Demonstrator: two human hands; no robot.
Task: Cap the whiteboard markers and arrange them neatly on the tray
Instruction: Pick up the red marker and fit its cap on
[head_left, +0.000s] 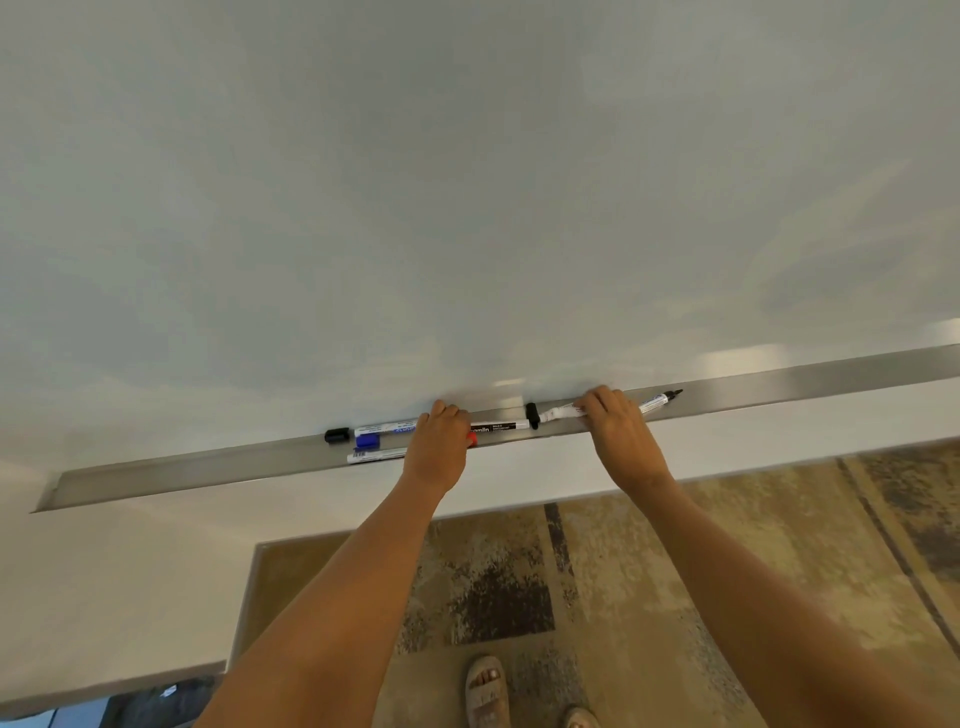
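Observation:
A long metal tray runs under the whiteboard. My right hand is closed around an uncapped black marker, whose bare tip points right. A loose black cap stands just left of that marker's other end. My left hand lies over the middle of the tray with its fingers curled over several markers. A blue-labelled marker, a white marker and a black-labelled marker stick out from under it, and a red end shows beside it. A blue cap and another black cap lie loose at the left.
The blank whiteboard fills the view above the tray. A white wall strip runs below the tray. A patterned rug covers the floor, and my sandalled feet stand on it.

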